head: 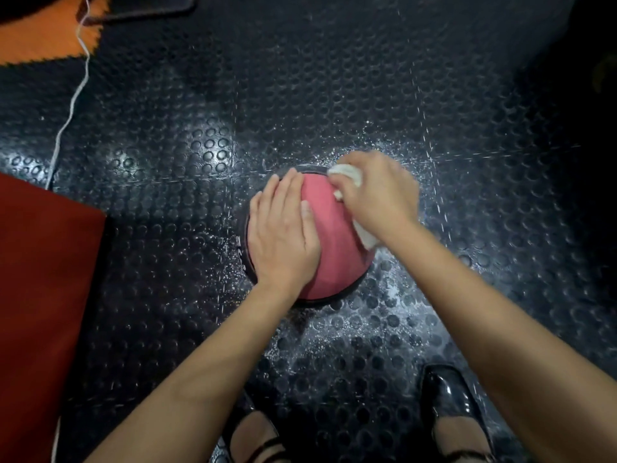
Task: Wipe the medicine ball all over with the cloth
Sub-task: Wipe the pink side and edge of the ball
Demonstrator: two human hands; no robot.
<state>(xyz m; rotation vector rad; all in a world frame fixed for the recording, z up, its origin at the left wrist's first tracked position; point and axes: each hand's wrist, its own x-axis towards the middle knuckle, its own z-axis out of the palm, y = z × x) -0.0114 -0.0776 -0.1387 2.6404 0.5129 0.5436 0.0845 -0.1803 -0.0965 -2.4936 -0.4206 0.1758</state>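
Medicine ball (334, 242) under left hand (283, 235), cloth (350, 177) beneath right fingers (374, 175)

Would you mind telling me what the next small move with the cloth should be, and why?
Probably sweep the cloth toward the middle of the medicine ball: the right hand holds it at the far right edge, the left hand rests flat on the other side, and the pink strip between lies bare.

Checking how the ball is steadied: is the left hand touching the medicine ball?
Touching. The head view shows the left hand lying flat, fingers straight, on the pink medicine ball.
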